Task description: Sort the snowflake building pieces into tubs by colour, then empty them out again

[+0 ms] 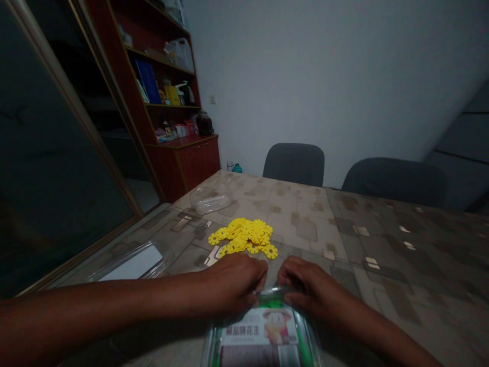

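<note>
A clear plastic container (311, 351) with a printed label (244, 326) stands at the table's near edge, and green shows through its sides. My left hand (240, 280) is closed, its thumb and curled fingers pinching the far rim on the left. On the right of the same rim, my right hand (305, 283) is closed in a like pinch. Just beyond my knuckles lies a loose pile of yellow flower-shaped plastic discs (248, 235). My fingers partly hide the rim, so I cannot tell whether the lid is loose.
A clear plastic tray (212, 203) rests farther back on the patterned table (305, 219). Left of my forearm lies another clear container with a white panel (133, 262). Two grey chairs (294, 164) stand behind the table, and a red shelf unit (198, 158) is at the back left.
</note>
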`<state>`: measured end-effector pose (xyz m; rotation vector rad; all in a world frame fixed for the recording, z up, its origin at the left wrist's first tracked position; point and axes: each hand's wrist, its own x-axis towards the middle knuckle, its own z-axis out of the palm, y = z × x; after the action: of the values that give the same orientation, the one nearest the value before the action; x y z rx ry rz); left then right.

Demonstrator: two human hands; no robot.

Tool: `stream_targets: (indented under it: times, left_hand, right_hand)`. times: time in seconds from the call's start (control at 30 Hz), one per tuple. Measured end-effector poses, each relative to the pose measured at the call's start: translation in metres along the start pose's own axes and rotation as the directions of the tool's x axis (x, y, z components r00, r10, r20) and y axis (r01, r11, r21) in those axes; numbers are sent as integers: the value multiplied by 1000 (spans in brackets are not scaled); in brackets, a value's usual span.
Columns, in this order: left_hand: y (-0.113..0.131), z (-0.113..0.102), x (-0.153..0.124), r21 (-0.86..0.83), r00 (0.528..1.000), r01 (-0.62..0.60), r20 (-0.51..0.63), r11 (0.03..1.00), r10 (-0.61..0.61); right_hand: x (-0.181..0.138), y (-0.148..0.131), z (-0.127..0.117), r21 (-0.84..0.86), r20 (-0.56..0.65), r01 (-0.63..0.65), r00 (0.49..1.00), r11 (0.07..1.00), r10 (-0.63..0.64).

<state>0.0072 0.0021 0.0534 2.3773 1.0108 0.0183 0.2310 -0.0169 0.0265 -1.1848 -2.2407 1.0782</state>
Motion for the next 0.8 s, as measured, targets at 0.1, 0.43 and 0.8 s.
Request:
stream_targets:
  times: [0.1, 0.43, 0.8]
  left_hand:
    - [0, -3, 3, 12, 999, 27, 23, 1000, -27]
    - [6, -9, 8, 85, 995, 60, 81, 995, -67]
    - [14, -18, 9, 63, 995, 10, 94, 998, -16]
  right_hand:
    - [3, 0, 0, 26, 13, -36, 999, 999, 36]
    - [0, -2, -2, -14, 46, -82, 996, 997, 82]
    - [2, 0, -9, 179, 193, -206, 966, 962, 171]
